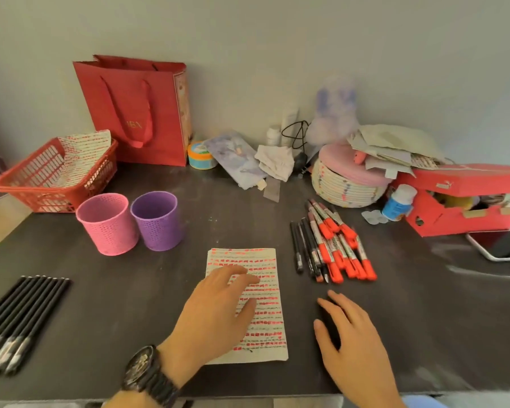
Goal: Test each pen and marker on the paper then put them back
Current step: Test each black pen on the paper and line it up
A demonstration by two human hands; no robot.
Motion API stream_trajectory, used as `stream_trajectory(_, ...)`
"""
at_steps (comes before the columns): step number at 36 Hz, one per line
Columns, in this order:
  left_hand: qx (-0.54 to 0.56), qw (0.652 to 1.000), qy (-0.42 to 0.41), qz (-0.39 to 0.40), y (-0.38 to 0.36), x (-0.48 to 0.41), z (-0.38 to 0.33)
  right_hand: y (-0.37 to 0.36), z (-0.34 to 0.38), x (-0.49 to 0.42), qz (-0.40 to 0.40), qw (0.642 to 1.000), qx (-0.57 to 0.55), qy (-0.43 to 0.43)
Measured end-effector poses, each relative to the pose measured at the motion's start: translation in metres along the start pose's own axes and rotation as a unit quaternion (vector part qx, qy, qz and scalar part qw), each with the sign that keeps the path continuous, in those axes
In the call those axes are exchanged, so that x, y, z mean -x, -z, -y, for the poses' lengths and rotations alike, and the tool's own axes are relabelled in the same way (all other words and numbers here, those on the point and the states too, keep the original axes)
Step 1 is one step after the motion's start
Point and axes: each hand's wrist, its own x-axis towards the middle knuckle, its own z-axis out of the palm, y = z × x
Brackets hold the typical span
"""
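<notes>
Dark desk [124,293], left hand [218,310] flat on marked paper [265,293], markers [333,245] nearby.

Along the back wall a red paper bag [136,113] stands upright, a red plastic basket [42,201] at its left, a small round tin [200,157] just right of it, then a woven basket [345,191] with a pink lid [345,163], a white-and-blue bottle [398,203], a red cardboard box [454,214], and a phone [504,245] flat on the dark tabletop [130,304].

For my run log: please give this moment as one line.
left hand: flat on paper | right hand: open, empty | markers: untouched
</notes>
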Motion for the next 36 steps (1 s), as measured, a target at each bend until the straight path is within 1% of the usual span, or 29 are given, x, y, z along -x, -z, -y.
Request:
stream_trajectory(4, -0.012, 0.998, -0.060, 0.011, -0.018, -0.044, -0.034, -0.006, 0.002, -0.004, -0.018, 1.000, -0.004, 0.002)
stream_trajectory(7, -0.055, 0.995, -0.082, 0.029, -0.027, -0.074, -0.054, -0.005, 0.001, -0.008, -0.005, 1.000, -0.003, 0.003)
stream_trajectory(11, -0.129, 0.991, -0.032, 0.009, -0.039, -0.105, -0.070, -0.006, -0.002, -0.009, 0.012, 1.000, -0.001, 0.001)
stream_trajectory(14, -0.184, 0.982, 0.011, 0.031, -0.047, -0.122, -0.071, -0.006, -0.003, -0.009, 0.014, 1.000, 0.000, 0.000)
stream_trajectory(19, -0.196, 0.976, 0.049, 0.081, -0.054, -0.139, -0.068, -0.007, -0.004, -0.010, 0.015, 1.000, 0.004, -0.002)
stream_trajectory(22, -0.196, 0.977, 0.045, 0.077, -0.050, -0.142, -0.067, -0.007, -0.004, -0.010, 0.016, 1.000, 0.004, -0.002)
stream_trajectory(24, -0.176, 0.982, 0.046, 0.046, -0.043, -0.141, -0.066, -0.007, -0.004, -0.010, 0.015, 1.000, -0.003, -0.001)
stream_trajectory(26, -0.148, 0.988, 0.044, -0.005, -0.033, -0.135, -0.063, -0.007, -0.005, -0.010, 0.009, 1.000, -0.008, 0.002)
stream_trajectory(29, -0.064, 0.996, 0.023, -0.061, -0.015, -0.112, -0.056, -0.006, -0.006, -0.008, -0.002, 1.000, -0.013, 0.002)
stream_trajectory(31, 0.023, 0.998, 0.015, -0.057, -0.003, -0.087, -0.051, -0.005, -0.005, -0.008, -0.010, 1.000, -0.023, 0.002)
stream_trajectory(34, 0.142, 0.989, 0.037, -0.014, 0.008, -0.036, -0.043, 0.001, 0.000, -0.006, -0.009, 0.998, -0.061, -0.011)
stream_trajectory(35, 0.172, 0.984, 0.040, 0.001, 0.009, -0.017, -0.040, 0.006, 0.003, -0.004, -0.007, 0.995, -0.099, -0.024)
stream_trajectory(36, 0.194, 0.980, 0.037, 0.014, 0.011, 0.001, -0.037, 0.011, 0.008, 0.000, -0.011, 0.986, -0.160, -0.043)
